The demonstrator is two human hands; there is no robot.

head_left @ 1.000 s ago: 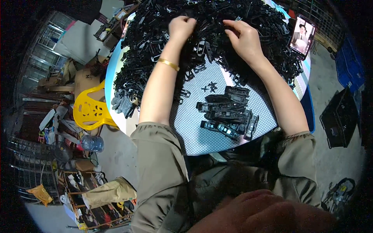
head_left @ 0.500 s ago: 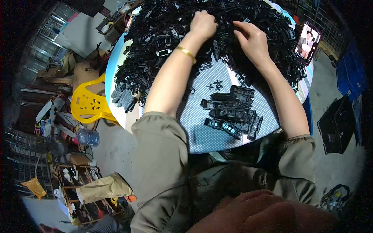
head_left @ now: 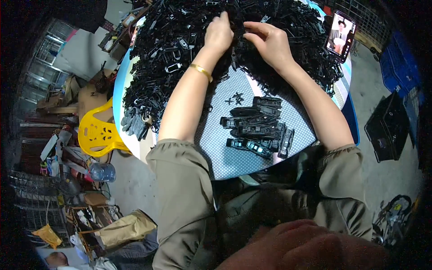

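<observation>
The table carried a heap of black parts across its far side. On its near side lay a group of elongated black pieces. My right grip was positioned at the heap, thumb and forefinger apart; I could not tell whether they grasped a part. My left grip was located beside it, fingers curled, contents hidden; its state I could not tell. A phone stood at the heap's right edge. Small cross-shaped pieces lay between heap and group.

On the table, a heap of parts lies behind a separate cluster and left of a phone.
</observation>
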